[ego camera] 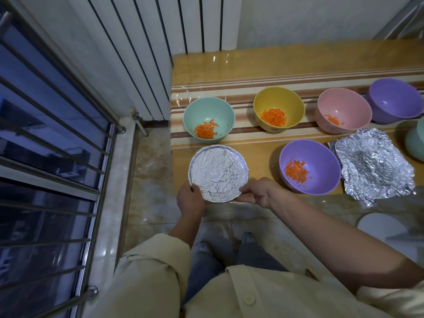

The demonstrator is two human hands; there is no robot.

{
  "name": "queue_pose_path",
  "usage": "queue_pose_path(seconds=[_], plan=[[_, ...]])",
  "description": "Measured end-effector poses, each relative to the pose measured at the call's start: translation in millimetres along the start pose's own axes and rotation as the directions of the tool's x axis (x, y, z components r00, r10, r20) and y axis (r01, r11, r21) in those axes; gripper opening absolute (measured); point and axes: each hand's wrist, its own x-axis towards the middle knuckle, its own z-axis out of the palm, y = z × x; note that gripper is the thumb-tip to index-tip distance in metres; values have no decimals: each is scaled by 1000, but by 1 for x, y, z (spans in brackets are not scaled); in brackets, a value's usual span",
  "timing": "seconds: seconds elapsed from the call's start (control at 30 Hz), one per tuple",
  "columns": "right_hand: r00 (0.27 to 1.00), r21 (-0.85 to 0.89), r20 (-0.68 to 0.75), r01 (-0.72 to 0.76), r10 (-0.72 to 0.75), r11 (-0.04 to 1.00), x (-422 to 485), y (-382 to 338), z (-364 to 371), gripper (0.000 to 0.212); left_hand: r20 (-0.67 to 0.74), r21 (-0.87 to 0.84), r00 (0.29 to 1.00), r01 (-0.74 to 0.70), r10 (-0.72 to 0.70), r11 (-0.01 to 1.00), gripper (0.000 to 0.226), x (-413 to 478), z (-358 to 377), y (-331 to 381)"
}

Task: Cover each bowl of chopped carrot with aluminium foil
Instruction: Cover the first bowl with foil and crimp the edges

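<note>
Foil-covered bowl (218,173), crumpled foil sheet (374,166) flat

No text, label or number is legible anywhere.

Both hands, the left hand (191,200) and right hand (257,191), grip the near rim of a round foil-covered bowl (218,172) beside open pastel bowls of chopped carrot.
</note>
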Motion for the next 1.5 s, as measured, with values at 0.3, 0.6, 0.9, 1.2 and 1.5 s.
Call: queue_pose_path(seconds=[0.3, 0.6, 0.9, 1.2, 1.5], plan=[[971, -126, -65, 219, -228, 968, 0, -2, -3, 18, 53, -22, 998, 23, -22, 1000, 24, 4, -4, 1], [968, 84, 138, 200, -211, 976, -11, 20, -4, 15, 216, -121, 976, 31, -5, 992, 19, 6, -7, -9], [917, 40, 85, 388, -390, 921, -14, 11, -25, 49, 375, -277, 926, 149, -36, 949, 24, 18, -12, 28], [888, 263, 52, 428, -456, 864, -18, -56, -71, 49, 284, -449, 946, 274, -155, 850, 12, 64, 14, 80], [881, 273, 79, 431, -467, 860, 4, -98, -97, 42, 153, -225, 987, 79, -44, 971, 41, 99, 46, 102]])
